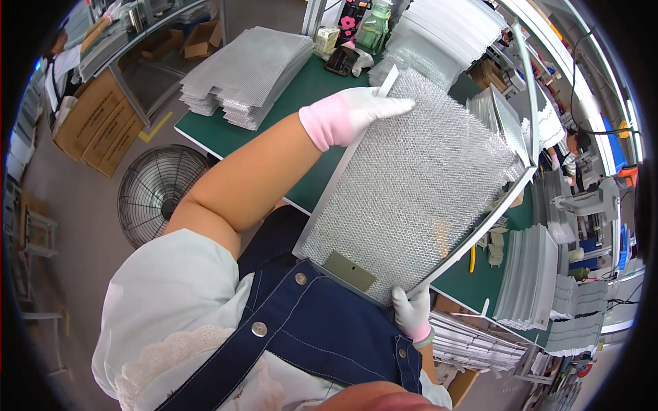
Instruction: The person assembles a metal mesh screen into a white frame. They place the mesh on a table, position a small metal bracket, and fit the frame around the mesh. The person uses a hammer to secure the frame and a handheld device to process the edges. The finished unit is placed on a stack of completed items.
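Note:
A silvery metal mesh filter panel (411,185) is tilted in front of my body, with thin metal rails along its left, right and near sides. Its far mesh edge shows bare and jagged. My left hand (363,113), in a white glove with a pink cuff, grips the left rail near its far end, fingers reaching over the mesh. At the near right corner my right hand (411,312), gloved likewise, pinches the frame, its thumb on top and other fingers mostly hidden beneath. A small olive-grey plate (349,272) with a hole sits along the near edge.
The green-topped table (319,85) bears a stack of mesh sheets (257,65), a green bottle (375,29), metal rails (528,277), small corner pieces (495,246) and a yellow-handled tool (472,259). On the floor at left are a fan (164,195) and cardboard boxes (96,130). Other people work farther off.

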`<control>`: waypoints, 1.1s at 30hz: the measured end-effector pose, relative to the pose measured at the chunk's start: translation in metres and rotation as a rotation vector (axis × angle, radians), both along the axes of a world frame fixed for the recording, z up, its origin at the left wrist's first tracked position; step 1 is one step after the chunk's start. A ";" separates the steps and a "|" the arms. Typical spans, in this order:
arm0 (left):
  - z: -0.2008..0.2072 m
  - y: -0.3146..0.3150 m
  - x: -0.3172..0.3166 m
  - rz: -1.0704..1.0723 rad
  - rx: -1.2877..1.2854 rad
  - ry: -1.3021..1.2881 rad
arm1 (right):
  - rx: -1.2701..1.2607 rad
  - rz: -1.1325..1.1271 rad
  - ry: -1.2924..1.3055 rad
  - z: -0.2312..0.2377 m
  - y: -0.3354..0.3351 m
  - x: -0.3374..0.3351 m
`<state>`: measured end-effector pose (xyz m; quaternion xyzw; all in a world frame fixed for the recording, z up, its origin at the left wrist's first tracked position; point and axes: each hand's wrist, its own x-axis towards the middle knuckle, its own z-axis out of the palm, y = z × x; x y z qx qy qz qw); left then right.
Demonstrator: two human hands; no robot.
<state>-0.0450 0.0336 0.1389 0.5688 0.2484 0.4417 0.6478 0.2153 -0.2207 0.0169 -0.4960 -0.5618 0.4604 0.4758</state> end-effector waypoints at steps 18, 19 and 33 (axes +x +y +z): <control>0.026 -0.034 -0.001 0.286 0.073 -0.042 | 0.061 -0.085 -0.205 0.025 -0.002 0.028; 0.020 -0.038 0.002 0.270 0.068 -0.176 | 0.067 -0.120 -0.258 0.033 -0.001 0.044; -0.071 -0.158 -0.049 -0.609 -0.215 0.931 | -0.602 0.370 -0.581 0.155 0.047 0.121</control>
